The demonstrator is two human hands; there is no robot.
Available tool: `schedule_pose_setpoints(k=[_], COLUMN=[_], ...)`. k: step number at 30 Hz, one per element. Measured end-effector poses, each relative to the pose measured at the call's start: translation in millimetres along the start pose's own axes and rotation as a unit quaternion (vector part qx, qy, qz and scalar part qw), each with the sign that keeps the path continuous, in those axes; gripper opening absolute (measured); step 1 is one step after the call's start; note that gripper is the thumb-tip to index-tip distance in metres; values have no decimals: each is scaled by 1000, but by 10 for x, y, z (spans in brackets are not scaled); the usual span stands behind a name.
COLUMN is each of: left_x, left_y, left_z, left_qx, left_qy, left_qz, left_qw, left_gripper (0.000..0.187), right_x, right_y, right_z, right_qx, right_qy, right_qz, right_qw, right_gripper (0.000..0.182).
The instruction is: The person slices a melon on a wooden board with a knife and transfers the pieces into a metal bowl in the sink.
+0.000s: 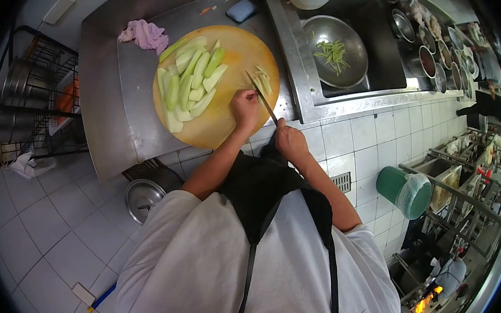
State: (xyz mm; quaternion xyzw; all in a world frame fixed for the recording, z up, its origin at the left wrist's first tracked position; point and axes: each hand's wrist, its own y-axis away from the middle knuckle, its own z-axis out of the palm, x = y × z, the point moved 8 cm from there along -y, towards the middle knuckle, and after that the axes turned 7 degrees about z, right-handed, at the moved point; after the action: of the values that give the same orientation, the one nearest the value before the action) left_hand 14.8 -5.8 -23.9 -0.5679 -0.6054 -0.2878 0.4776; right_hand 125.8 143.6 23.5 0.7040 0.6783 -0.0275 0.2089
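Note:
My right hand [290, 140] is closed round the handle of a knife [264, 99], whose blade points up and left over the round cutting board [230, 52]. Beside the blade, my left hand [245, 105] rests on the board with its fingers curled; what they hold, if anything, is hidden. Thin pale green strips [263, 80] lie just right of the blade. On the board's left half is a pile of peeled light green pieces [191, 81]. More green strips [332, 55] sit in a metal bowl [350, 37] in the sink.
A pink cloth [144, 35] and a blue sponge [241, 10] lie on the metal counter [104, 91]. The sink [376, 35] adjoins it on the right. Wire shelving [36, 91] stands left. A green bin [400, 190] is on the floor, and flames [426, 300] show lower right near a person [451, 273].

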Motion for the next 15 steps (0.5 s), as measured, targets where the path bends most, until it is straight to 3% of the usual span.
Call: schedule_pose_setpoints(k=[8,15], left_x=[21,121], left_y=[-10,59], left_z=[-25,13], left_qx=[7,-37], left_qy=[19,3], left_qz=[18,57], left_qw=[1000,998], left_gripper=[5,21], right_x=[-28,123], right_y=[-191,-252], right_z=[154,132], right_qx=[-16,-5], right_qy=[25,-26], right_qz=[12,1], right_qw=[1000,1000], right_gripper=[9,11])
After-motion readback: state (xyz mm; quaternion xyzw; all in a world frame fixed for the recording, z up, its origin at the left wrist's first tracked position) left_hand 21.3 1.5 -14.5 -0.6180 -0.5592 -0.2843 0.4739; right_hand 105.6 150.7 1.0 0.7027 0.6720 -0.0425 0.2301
